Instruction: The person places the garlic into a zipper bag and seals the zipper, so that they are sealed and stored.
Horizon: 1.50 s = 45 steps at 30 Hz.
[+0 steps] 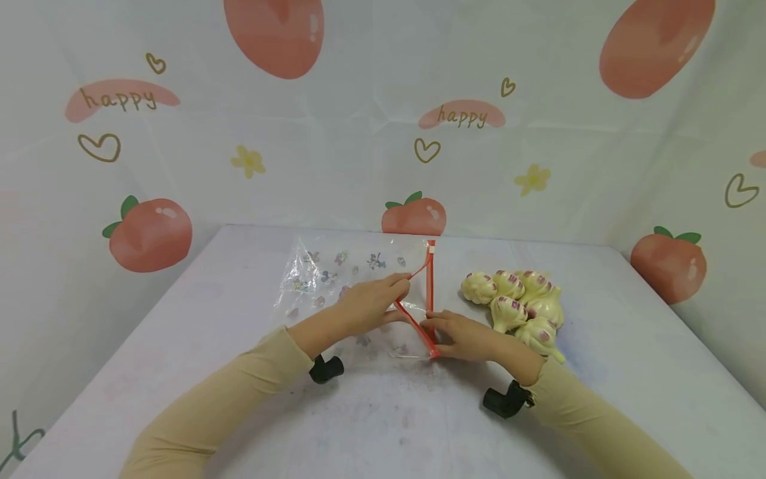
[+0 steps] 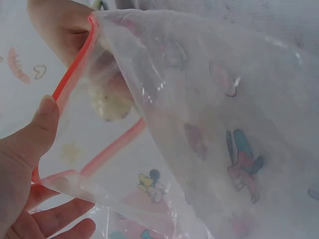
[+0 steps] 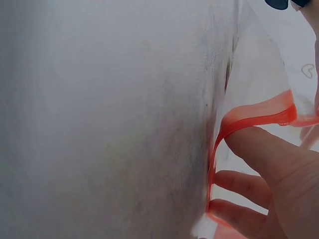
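Note:
A clear zip bag with small printed cartoon figures lies on the table, its red-edged mouth gaping toward the right. My left hand pinches the raised upper lip between thumb and fingers; in the left wrist view the thumb rests against the red strip. At the near corner of the mouth is my right hand, fingers spread and touching the red edge. The right wrist view shows those fingertips against the red strip. Inside the bag no contents are visible.
Several garlic bulbs with purple marks sit in a cluster just right of the right hand. Black wrist mounts hang beneath both forearms. A fruit-printed cloth stands behind the white table.

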Each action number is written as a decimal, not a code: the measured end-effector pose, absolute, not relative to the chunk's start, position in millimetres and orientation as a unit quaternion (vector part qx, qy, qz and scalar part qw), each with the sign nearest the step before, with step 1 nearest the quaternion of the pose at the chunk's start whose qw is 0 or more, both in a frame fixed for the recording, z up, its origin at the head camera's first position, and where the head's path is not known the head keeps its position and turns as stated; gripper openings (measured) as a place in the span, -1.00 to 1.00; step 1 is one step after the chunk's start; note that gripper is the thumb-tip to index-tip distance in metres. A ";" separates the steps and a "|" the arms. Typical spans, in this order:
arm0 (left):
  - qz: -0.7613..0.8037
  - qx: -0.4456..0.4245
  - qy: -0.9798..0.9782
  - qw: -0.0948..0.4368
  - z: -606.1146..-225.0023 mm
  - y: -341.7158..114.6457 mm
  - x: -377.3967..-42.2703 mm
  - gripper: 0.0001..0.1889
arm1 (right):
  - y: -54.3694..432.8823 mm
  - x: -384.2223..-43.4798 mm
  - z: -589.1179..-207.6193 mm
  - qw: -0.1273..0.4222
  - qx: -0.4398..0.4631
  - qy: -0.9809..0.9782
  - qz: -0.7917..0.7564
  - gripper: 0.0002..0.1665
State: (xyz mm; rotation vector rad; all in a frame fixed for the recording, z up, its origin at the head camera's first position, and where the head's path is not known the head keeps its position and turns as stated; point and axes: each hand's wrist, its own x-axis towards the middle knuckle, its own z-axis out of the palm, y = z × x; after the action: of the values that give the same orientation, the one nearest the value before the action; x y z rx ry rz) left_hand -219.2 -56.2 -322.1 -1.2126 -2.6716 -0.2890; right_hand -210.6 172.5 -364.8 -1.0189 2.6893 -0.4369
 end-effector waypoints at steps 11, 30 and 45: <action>-0.099 -0.412 -0.898 0.114 -318.3 -61.1 -218.8 -0.62 | 174.4 -214.3 -364.8 0.119 -0.348 0.917 -0.155 -0.39; -0.147 -0.408 -0.892 0.128 -325.7 -65.8 -225.1 -0.61 | 188.2 -206.8 -348.4 -0.015 -0.381 0.903 -0.196 -0.59; -0.156 -0.413 -0.887 0.137 -327.3 -67.9 -224.6 -0.58 | 210.4 -215.0 -332.9 -0.142 -0.308 0.908 -0.247 -0.54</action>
State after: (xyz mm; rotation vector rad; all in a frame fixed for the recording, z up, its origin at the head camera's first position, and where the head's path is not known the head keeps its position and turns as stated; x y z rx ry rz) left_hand -224.6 -67.9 -327.3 -1.1942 -2.5671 -0.4504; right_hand -215.0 210.4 -332.9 -1.0655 3.1429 -0.8566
